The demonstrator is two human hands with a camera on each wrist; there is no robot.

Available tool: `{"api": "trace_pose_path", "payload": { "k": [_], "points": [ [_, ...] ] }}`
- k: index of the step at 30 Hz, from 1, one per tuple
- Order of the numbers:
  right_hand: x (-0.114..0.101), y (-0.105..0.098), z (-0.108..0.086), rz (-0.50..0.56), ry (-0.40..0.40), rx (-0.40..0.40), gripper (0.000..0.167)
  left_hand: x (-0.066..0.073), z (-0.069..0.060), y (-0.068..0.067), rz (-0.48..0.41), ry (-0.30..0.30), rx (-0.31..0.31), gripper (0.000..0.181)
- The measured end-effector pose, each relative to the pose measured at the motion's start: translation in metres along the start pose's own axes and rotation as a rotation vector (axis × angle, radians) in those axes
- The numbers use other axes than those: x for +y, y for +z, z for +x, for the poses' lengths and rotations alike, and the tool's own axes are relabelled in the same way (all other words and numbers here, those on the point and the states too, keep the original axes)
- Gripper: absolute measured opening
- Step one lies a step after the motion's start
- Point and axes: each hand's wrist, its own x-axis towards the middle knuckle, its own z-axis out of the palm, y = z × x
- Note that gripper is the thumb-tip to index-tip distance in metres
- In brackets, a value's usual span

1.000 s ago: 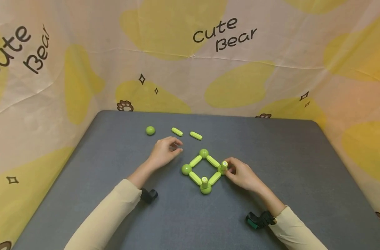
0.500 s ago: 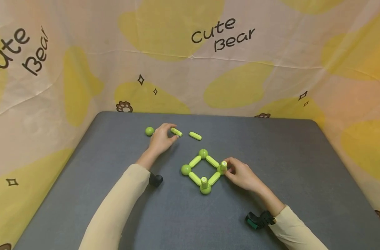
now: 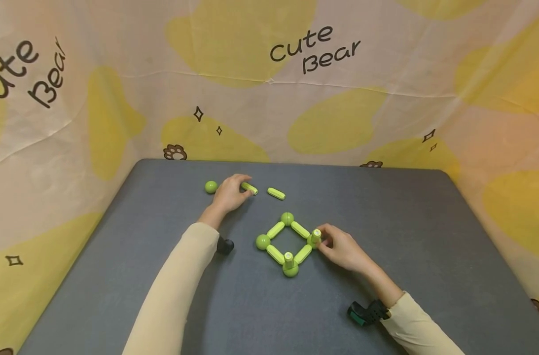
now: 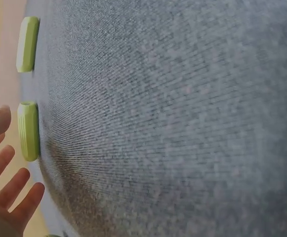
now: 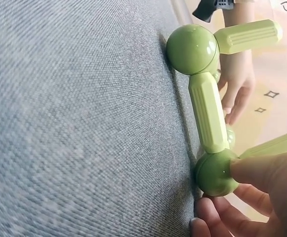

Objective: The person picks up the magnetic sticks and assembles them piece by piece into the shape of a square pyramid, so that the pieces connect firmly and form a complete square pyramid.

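Four-sided and flat on the table, a frame of light green rods [image 3: 275, 230] and darker green balls [image 3: 263, 242] lies in the middle. Short rods [image 3: 289, 260] stand up from its near and right corner balls. My right hand [image 3: 343, 249] pinches the right corner ball [image 5: 215, 173], thumb on its side and fingers beneath. At the back, my left hand [image 3: 231, 194] has its thumb and fingers spread about a loose rod [image 4: 28, 132]; in the left wrist view they look apart from it. A second loose rod [image 3: 276, 194] lies to the right.
A loose green ball [image 3: 211, 187] sits just left of my left hand. The grey table [image 3: 384, 207] backs onto a hanging yellow-patterned cloth [image 3: 233, 98]. Dark wrist devices [image 3: 368, 313] sit below both hands.
My left hand has reached away toward the back of the table, from beside the frame to the left loose rod. The right hand has stayed at the corner ball.
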Motion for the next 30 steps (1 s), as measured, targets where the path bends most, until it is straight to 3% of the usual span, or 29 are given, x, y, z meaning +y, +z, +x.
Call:
{"api": "trace_pose_path", "payload": {
  "k": [5, 13, 19, 30],
  "points": [
    [0.000, 0.001, 0.000, -0.002, -0.003, 0.009, 0.023, -0.003, 0.002, 0.003, 0.012, 0.003, -0.017, 0.041],
    [0.001, 0.002, 0.000, 0.001, -0.001, 0.010, 0.024, -0.003, 0.001, 0.007, 0.058, 0.000, 0.018, 0.028],
    [0.000, 0.002, 0.001, 0.006, -0.006, 0.007, 0.023, -0.001, 0.000, 0.008, 0.073, -0.031, 0.043, 0.020],
    [0.000, 0.001, 0.000, 0.005, -0.009, 0.005, 0.022, 0.000, 0.000, 0.012, 0.082, -0.076, 0.032, 0.017]
  ]
}}
